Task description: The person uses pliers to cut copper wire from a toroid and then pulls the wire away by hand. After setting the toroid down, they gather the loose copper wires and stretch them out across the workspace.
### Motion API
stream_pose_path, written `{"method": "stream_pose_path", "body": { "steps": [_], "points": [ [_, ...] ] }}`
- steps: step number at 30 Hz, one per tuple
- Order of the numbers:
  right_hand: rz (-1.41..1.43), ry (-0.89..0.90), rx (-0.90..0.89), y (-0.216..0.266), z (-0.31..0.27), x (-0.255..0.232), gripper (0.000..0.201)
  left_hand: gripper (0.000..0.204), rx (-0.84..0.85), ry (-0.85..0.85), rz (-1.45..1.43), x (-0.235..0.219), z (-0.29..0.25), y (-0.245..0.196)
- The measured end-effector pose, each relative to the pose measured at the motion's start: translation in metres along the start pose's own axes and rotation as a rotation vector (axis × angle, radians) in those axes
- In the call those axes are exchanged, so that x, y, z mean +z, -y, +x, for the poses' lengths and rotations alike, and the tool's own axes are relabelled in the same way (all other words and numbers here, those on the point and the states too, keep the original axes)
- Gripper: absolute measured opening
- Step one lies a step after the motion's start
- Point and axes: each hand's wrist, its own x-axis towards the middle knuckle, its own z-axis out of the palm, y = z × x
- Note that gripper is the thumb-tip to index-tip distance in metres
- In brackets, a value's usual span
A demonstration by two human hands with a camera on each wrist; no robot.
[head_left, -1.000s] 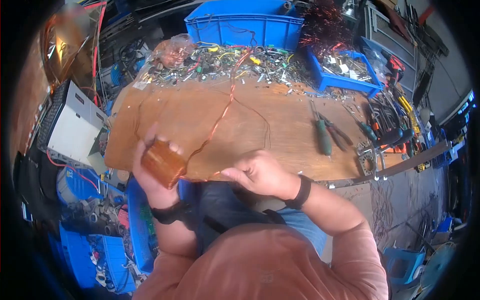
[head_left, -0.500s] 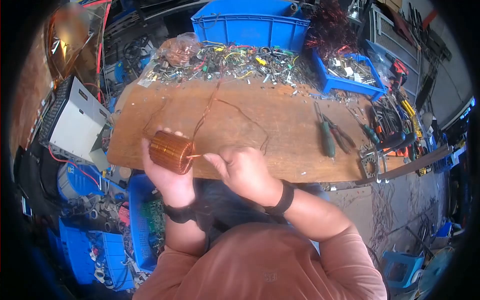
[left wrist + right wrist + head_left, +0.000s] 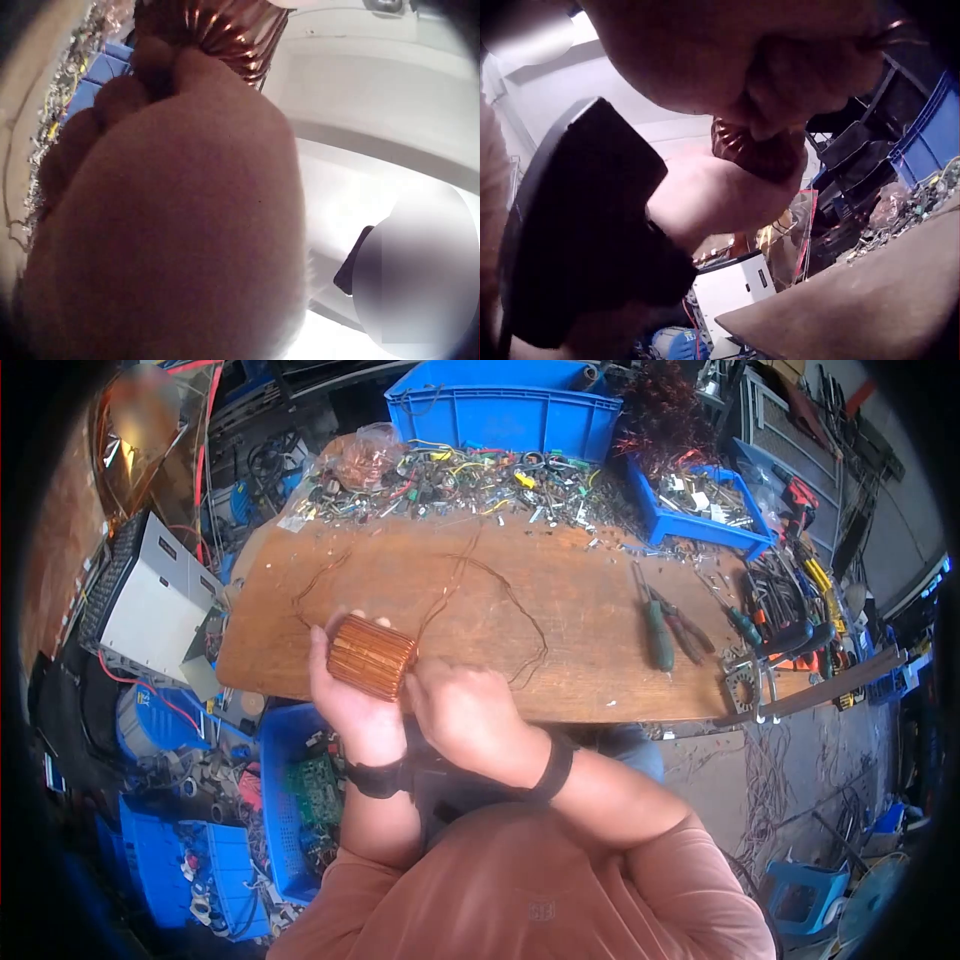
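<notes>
In the head view a coil of copper wire lies in my left hand, which grips it above the table's front edge. Its windings also show as a shiny ribbed bundle at the top of the left wrist view. My right hand is at the coil's right end with its fingers curled. A copper strand comes out of those curled fingers in the right wrist view. Loose wire lengths trail over the wooden table beyond both hands.
Scrap wires and metal bits heap along the table's back, before a blue crate. A smaller blue tray stands back right. A green-handled screwdriver and pliers lie to the right. A white box stands at left.
The left hand has moved right and slightly up with the coil. My right hand has swung up from below right, bringing its wire end over to the coil's right end.
</notes>
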Motion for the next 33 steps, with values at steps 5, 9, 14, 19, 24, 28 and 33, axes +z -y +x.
{"method": "stream_pose_path", "body": {
  "steps": [5,9,14,19,24,28,33],
  "points": [
    [0.067,0.100,0.052,-0.009,-0.007,-0.012,0.025,0.033,-0.079,0.074,-0.006,-0.001,0.001,0.000],
    [-0.030,0.400,-0.080,-0.040,-0.019,-0.050,0.033,0.033,-0.153,0.244,-0.051,-0.017,0.012,-0.021],
    [-0.011,0.460,-0.249,-0.090,-0.036,-0.063,0.033,0.039,-0.197,0.356,-0.172,-0.036,0.032,-0.037],
    [-0.015,0.369,-0.241,-0.084,-0.038,-0.061,0.033,0.045,-0.171,0.332,-0.128,-0.035,0.031,-0.033],
    [-0.202,0.259,-0.239,-0.063,-0.024,-0.048,0.039,0.048,-0.101,0.255,-0.002,-0.014,0.014,-0.023],
    [-0.230,0.109,-0.235,-0.049,-0.009,-0.043,0.039,0.051,-0.124,0.189,-0.045,-0.008,0.005,0.000],
    [-0.217,0.097,-0.212,-0.044,-0.006,-0.032,0.039,0.049,-0.140,0.162,-0.008,-0.001,-0.002,0.008]
  ]
}}
